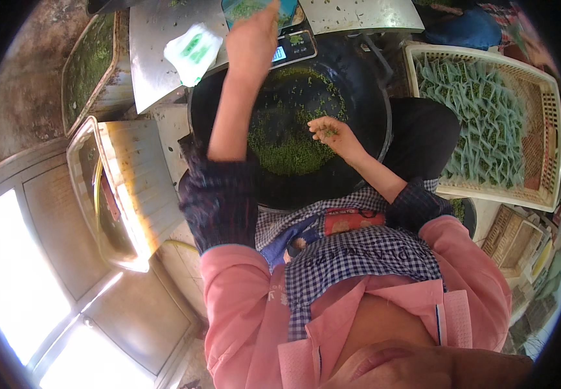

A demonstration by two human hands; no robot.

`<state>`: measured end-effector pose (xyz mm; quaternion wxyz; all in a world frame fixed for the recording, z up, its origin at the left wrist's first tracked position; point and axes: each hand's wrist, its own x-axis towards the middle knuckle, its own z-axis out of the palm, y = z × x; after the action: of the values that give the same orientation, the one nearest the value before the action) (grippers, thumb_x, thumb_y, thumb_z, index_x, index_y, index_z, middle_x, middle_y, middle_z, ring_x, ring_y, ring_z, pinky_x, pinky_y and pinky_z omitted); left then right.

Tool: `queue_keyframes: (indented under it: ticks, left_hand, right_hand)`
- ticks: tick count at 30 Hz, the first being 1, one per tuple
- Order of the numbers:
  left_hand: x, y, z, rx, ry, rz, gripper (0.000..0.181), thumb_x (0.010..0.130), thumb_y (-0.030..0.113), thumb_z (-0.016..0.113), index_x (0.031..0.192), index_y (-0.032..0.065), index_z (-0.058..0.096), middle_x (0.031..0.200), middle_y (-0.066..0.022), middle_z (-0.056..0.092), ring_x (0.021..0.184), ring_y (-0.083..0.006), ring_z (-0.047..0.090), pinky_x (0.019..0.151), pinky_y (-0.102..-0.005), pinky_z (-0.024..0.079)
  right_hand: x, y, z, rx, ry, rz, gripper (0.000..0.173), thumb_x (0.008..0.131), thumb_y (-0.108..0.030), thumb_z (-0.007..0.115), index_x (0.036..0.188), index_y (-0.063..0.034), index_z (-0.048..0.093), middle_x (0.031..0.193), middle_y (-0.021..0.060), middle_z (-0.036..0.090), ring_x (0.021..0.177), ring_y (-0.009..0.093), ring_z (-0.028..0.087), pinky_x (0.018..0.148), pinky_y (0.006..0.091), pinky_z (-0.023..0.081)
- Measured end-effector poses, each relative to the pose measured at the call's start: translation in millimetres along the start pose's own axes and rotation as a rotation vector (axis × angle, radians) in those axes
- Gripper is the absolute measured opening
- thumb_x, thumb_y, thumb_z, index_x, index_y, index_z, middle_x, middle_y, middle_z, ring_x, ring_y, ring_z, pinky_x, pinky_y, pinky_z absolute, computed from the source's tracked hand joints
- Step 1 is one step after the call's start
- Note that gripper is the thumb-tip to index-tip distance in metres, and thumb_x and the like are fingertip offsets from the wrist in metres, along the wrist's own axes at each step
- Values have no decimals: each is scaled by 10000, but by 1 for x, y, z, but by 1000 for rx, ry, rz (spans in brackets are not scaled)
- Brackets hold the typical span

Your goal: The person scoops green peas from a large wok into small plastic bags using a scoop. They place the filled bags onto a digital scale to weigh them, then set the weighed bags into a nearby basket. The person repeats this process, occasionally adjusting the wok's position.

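A wide black basin (363,87) sits before me with small green berries (288,153) spread over its floor. My right hand (331,133) is palm up above it, fingers curled round a few green berries. Past the basin's far rim, my left hand (254,41) is blurred over a digital kitchen scale (302,47); whether its fingers hold anything is unclear. On the scale rests a blue tray (288,10) with green berries in it, partly hidden by that hand. Left of the scale lies a stack of white plastic bags (194,53) with green print.
To the right, a cream plastic crate (543,146) holds several rows of filled clear bags (475,121). Another person's hand (535,46) shows beyond it. Metal tabletops (365,14) bear stray berries. Two tubs (139,180) stand at left, near a cabinet (62,189).
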<state>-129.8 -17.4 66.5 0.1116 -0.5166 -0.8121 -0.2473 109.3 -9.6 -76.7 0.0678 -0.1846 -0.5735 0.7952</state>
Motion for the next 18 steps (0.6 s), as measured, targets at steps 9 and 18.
queue_keyframes:
  ticks: [9,18]
  left_hand:
    - [-49,201,-138,-649,-458,637,247,776,134,565,1019,109,606,747,-109,611,677,-252,616,568,-330,487]
    - [-73,214,-176,-507,-506,885,152,729,122,559,874,81,580,667,-95,570,607,-241,584,538,-332,466]
  right_hand:
    - [-1,13,4,-309,-119,82,309,786,64,555,1080,-34,548,1029,70,566,906,140,558,793,260,461]
    - [-7,-36,31,-1067,-883,121,491,789,-320,664,1145,-7,537,1000,164,613,870,293,596,719,420,484]
